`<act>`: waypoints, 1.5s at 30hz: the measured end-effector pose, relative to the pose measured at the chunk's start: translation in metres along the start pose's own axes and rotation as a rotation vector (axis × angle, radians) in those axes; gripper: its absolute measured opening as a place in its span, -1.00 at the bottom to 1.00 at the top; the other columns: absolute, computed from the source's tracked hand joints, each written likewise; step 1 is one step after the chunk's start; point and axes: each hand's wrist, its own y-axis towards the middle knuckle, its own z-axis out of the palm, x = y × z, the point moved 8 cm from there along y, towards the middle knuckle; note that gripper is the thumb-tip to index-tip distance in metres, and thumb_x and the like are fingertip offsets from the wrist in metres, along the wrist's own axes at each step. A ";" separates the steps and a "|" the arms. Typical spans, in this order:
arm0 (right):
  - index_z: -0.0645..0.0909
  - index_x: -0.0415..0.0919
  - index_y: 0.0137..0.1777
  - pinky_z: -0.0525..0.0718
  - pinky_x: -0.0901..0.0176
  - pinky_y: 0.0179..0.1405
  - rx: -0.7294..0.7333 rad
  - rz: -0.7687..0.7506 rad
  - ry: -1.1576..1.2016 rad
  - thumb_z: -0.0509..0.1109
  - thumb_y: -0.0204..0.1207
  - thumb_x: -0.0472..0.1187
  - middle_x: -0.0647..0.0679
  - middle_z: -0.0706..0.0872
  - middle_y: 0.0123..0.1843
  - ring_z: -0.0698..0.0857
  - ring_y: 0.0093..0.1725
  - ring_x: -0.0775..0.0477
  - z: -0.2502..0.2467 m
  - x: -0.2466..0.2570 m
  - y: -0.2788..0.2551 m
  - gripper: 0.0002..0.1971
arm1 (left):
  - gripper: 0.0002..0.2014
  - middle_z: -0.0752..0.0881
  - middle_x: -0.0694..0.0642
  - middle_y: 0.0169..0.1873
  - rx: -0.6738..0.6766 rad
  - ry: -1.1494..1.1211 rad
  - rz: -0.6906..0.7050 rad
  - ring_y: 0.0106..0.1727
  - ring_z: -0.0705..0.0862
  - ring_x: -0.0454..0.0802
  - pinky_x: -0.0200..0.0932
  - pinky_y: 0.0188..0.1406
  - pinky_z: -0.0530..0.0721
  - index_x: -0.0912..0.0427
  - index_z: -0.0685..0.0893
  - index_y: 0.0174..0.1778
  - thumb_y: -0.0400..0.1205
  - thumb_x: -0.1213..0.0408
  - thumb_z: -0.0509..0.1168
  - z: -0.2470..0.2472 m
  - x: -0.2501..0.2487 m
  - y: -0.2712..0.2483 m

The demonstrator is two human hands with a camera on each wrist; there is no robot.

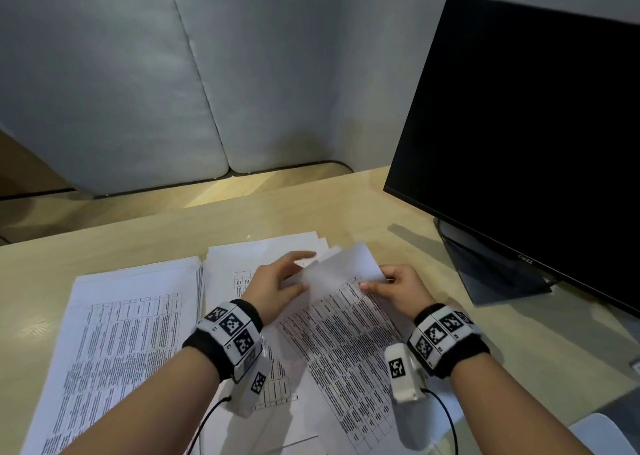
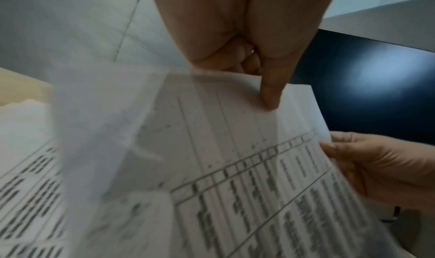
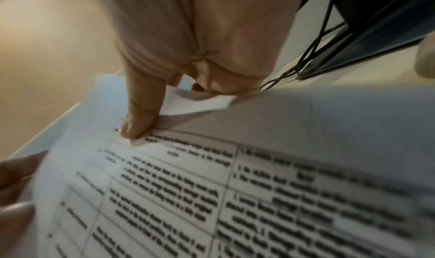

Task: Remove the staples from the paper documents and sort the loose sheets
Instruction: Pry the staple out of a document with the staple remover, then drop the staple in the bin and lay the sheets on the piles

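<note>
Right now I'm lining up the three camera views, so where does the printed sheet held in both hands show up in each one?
Head: the held sheet sits centre-low, between the left hand and the right hand.
Left wrist: the held sheet fills the lower middle, under the left thumb.
Right wrist: the held sheet covers the lower half.
Shared landmark: the black monitor, at right in the left wrist view and top right in the right wrist view.
</note>
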 end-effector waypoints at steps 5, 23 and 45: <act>0.70 -0.28 -0.23 0.67 0.35 -0.43 -0.171 -0.131 0.166 0.43 0.39 -0.55 0.03 0.79 -0.42 0.77 -0.41 0.13 -0.021 0.035 -0.015 -0.83 | 0.15 0.37 0.09 0.47 -0.434 -0.011 -0.299 0.49 0.33 0.08 0.21 0.45 0.37 0.04 0.10 0.60 0.17 -0.19 0.57 -0.040 0.051 -0.019; 0.73 -0.17 -0.09 0.67 0.39 -0.14 -0.288 -0.376 0.271 0.46 0.32 -0.48 0.19 0.82 -0.21 0.77 -0.14 0.24 -0.030 0.101 -0.044 -0.76 | -0.83 0.82 -0.09 -0.18 -0.333 -0.613 0.086 -0.09 0.76 -0.13 -0.15 -0.03 0.73 0.09 0.67 -0.02 0.49 0.34 0.37 -0.044 -0.048 -0.019; 0.66 -0.08 -0.01 0.72 0.29 -0.07 -0.339 -0.470 0.157 0.51 0.30 -0.44 0.11 0.82 -0.12 0.76 -0.03 0.13 -0.044 0.111 -0.058 -0.68 | -0.86 0.80 -0.13 -0.28 -0.293 -0.516 0.115 -0.18 0.75 -0.24 -0.33 -0.21 0.71 0.00 0.73 -0.15 0.50 0.35 0.38 -0.034 -0.067 0.000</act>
